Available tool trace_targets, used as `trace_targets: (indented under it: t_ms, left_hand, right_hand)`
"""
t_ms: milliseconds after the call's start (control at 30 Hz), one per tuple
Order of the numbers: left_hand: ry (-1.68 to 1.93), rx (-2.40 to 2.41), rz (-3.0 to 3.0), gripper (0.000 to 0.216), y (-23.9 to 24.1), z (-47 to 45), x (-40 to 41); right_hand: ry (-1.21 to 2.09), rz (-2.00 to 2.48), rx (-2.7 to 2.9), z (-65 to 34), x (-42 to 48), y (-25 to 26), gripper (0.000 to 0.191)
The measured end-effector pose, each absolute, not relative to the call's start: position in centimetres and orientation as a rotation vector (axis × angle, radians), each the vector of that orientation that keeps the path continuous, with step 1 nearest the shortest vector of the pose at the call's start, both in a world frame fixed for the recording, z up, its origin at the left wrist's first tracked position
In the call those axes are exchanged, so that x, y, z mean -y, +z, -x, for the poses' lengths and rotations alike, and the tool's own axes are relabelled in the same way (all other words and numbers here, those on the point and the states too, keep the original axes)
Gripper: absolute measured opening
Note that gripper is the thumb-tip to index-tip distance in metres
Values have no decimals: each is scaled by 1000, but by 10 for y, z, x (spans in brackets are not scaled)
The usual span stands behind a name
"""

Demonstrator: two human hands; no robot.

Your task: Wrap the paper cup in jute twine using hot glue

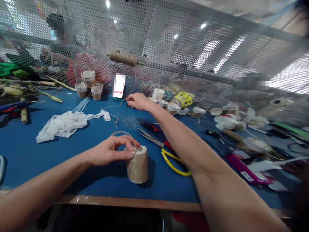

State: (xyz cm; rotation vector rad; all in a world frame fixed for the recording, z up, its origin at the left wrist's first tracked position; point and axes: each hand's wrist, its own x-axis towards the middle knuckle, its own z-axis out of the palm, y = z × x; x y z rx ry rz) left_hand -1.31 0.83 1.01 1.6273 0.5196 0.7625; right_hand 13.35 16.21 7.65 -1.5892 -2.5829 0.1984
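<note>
Our right forearm (217, 180) is lying nearest to us, slanting above the yellow-handled scissors (154, 140). Our left hand (116, 149) is pinching the rim of a small bark-textured cup (137, 167), with twine (118, 120) looping up beside the fingers. The cup is sitting near the front of the blue table (101, 180), almost upright; we are not able to tell whether its base is fully touching. Our right hand (136, 101) is reaching out along the twine, fingers bent; we cannot tell whether thumb and forefinger are pinching the strand.

Judgement: we are taking the step in hand to be fitting a twine handle to the rim. Next move, as we are reading it, is calling for slack drawn from the spool (124, 58) and a steady left pinch.

Materials: the cup is showing a rough, mottled tan wall and a pale rim, a squat cylinder. The twine is looking thin and fibrous, curling loosely. White gauzy cloth (64, 124) is lying crumpled to the left; small handled cups (88, 76) are standing stacked behind it.
</note>
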Motion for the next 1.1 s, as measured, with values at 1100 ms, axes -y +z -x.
trace_targets:
  t_ms: [1100]
  left_hand:
    - [1062,-883,-1447,14,-10,9,-18]
  right_hand:
    - [1108,1291,1778,-221,-1,40,19]
